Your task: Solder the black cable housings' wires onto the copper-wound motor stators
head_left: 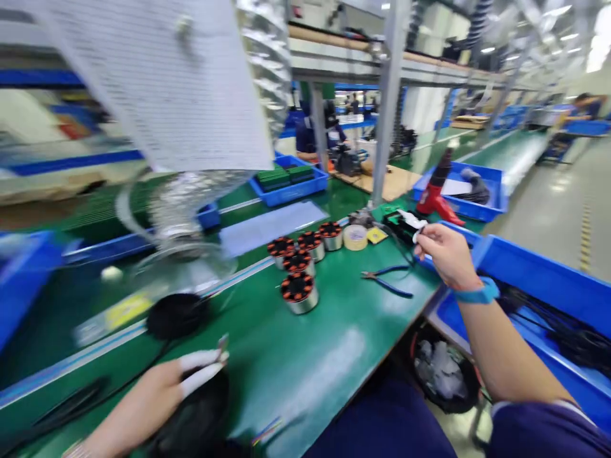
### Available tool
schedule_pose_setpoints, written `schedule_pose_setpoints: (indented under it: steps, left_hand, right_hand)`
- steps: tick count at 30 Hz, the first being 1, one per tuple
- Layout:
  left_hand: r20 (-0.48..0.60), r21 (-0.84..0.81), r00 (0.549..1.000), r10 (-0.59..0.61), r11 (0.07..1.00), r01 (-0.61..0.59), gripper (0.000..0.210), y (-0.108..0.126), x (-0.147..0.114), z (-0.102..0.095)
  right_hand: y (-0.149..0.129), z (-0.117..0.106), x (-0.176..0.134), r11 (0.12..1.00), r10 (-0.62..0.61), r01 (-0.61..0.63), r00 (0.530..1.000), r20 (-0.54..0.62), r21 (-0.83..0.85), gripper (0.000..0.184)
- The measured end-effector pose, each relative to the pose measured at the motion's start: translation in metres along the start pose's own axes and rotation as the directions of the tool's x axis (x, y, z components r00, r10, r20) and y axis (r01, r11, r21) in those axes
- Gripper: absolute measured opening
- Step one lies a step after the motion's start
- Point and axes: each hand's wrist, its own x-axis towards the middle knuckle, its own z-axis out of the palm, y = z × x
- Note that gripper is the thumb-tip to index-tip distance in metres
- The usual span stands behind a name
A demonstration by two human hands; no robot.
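My left hand (165,388), with white covers on two fingers, pinches a small greyish piece (223,343) whose kind I cannot make out. Below it lies a dark, blurred bundle (195,420). A coiled black cable (176,316) is just beyond. My right hand (446,252), with a blue wristband (477,292), is closed beside a whitish scrap (411,221) over a black tray (398,229). Whether the scrap is in its fingers is unclear. Blue-handled cutters (389,281) lie nearby. Several motor stators with copper windings (300,292) stand mid-bench.
A red heat gun (435,197) stands behind my right hand. Blue bins (544,273) line the right side, above a waste bin (446,375). A tape roll (356,237) sits near the stators. A paper sheet (162,83) and a ribbed duct (270,57) hang at upper left.
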Motion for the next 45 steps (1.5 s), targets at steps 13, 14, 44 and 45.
schedule_pose_setpoints:
  steps: [13, 14, 44, 45]
  left_hand:
    - [0.003, -0.324, 0.995, 0.103, 0.941, -0.097, 0.033, -0.022, -0.005, 0.009]
    - [0.008, -0.332, 0.993, 0.117, 0.937, -0.108, 0.032, -0.023, -0.005, 0.009]
    - [-0.085, -0.319, 0.996, -0.011, 0.948, -0.016, 0.028, -0.016, -0.001, 0.010]
    - [-0.096, -0.321, 0.995, -0.012, 0.947, -0.020, 0.028, -0.016, -0.001, 0.010]
  right_hand:
    - [-0.139, 0.242, -0.101, 0.522, -0.217, -0.556, 0.647, 0.731, 0.647, 0.019]
    - [-0.141, 0.245, -0.100, 0.513, -0.206, -0.569, 0.646, 0.735, 0.643, 0.020]
    - [-0.145, 0.271, -0.123, 0.615, -0.211, -0.523, 0.612, 0.763, 0.590, 0.016]
    - [-0.145, 0.271, -0.122, 0.619, -0.214, -0.521, 0.608, 0.764, 0.588, 0.017]
